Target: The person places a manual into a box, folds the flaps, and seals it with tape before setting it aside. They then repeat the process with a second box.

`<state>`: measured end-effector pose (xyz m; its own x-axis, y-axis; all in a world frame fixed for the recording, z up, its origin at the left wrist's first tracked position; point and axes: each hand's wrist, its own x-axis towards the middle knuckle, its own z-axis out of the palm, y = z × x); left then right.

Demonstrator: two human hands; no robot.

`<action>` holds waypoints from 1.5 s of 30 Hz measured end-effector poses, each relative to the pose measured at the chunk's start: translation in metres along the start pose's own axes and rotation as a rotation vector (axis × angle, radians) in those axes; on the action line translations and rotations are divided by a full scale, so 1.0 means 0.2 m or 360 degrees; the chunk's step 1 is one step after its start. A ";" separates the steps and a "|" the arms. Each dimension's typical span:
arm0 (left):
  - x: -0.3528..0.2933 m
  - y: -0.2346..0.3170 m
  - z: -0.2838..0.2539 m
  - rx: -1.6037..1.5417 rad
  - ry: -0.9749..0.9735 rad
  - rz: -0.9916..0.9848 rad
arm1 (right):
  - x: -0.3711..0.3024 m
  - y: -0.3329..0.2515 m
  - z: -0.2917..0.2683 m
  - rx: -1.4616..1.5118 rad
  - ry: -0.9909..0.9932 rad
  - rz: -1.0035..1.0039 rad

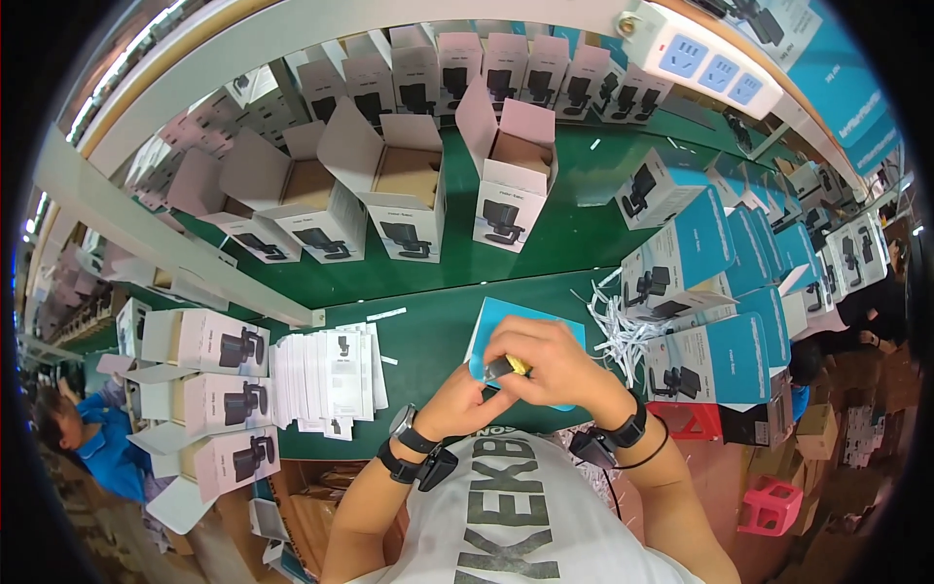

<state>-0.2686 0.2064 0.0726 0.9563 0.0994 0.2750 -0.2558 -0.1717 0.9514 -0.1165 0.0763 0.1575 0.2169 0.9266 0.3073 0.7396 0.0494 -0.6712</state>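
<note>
At the near middle of the green bench, a blue-faced box (498,313) with a white edge lies under my hands. My right hand (547,358) is closed around a small yellow and dark tool (519,365) that looks like a utility knife. Its fingers cover part of the tool and of the box. Just to the left, my left hand (457,401) has its fingers bent together at the near left corner of the blue box, close to the tool. The right hand partly hides those fingertips.
Printed leaflets (326,375) are stacked left, beside open white boxes (226,394). More open boxes (407,224) stand on the raised shelf. Shredded paper (613,326) and blue-and-white boxes (702,355) are at right. A power strip (702,60) hangs overhead.
</note>
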 end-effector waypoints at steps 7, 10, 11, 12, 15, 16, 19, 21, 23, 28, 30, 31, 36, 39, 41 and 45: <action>0.02 0.21 -0.02 0.1134 0.0208 0.0159 | -0.47 0.05 -0.33 0.0124 0.1739 0.0563; 0.01 0.23 0.01 -0.0063 0.0656 -0.0338 | -0.69 0.05 -0.35 -0.0409 0.1557 0.0870; 0.00 0.22 0.00 -0.0067 0.0638 -0.0344 | -0.74 0.02 -0.32 -0.0575 0.1103 0.1067; -0.02 0.18 -0.03 0.0144 0.0566 -0.0305 | -0.79 0.00 -0.22 -0.0254 0.0926 0.1089; -0.03 0.12 -0.07 0.0557 0.0358 -0.0202 | -0.69 -0.16 0.04 0.0316 0.0690 0.0952; -0.04 0.12 -0.07 0.0533 0.0343 -0.0179 | -0.67 -0.17 0.09 0.0323 0.0719 0.0967; -0.04 0.12 -0.09 0.0513 0.0298 -0.0126 | -0.62 -0.08 0.19 -0.0088 0.0960 0.0614; -0.07 0.08 -0.08 0.0677 0.0288 -0.0042 | -0.64 0.00 0.23 -0.0123 0.1030 0.0580; -0.08 0.01 -0.09 0.0760 0.0277 0.0000 | -0.66 0.08 0.26 -0.0203 0.1114 0.0494; -0.09 -0.15 -0.13 0.0898 0.0222 0.0072 | -0.68 0.16 0.33 -0.0064 0.1229 0.0477; -0.06 -0.15 -0.14 0.0852 0.0130 0.0067 | -0.72 0.20 0.30 -0.0110 0.1198 0.0446; -0.05 -0.15 -0.13 0.0849 0.0127 0.0064 | -0.75 0.21 0.29 -0.0133 0.1181 0.0429; 0.11 0.11 -0.10 0.1425 -0.0015 0.0242 | -0.76 0.22 0.24 -0.0360 0.1003 0.0429; 0.24 0.15 0.08 0.1621 -0.0272 0.0219 | -0.74 0.25 0.24 -0.0471 0.0922 0.0165; 0.27 0.09 0.15 0.1644 -0.0490 0.0206 | -0.78 0.29 0.29 -0.0419 0.0888 0.0181; 0.23 -0.02 0.22 0.1888 -0.0480 0.0186 | -0.81 0.29 0.35 -0.0331 0.0898 0.0233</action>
<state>-0.2170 0.1682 0.0757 0.9710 -0.1800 0.1571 -0.2054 -0.9648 0.1644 -0.1522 -0.0452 0.0217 0.5868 0.5755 0.5695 0.7732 -0.1894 -0.6052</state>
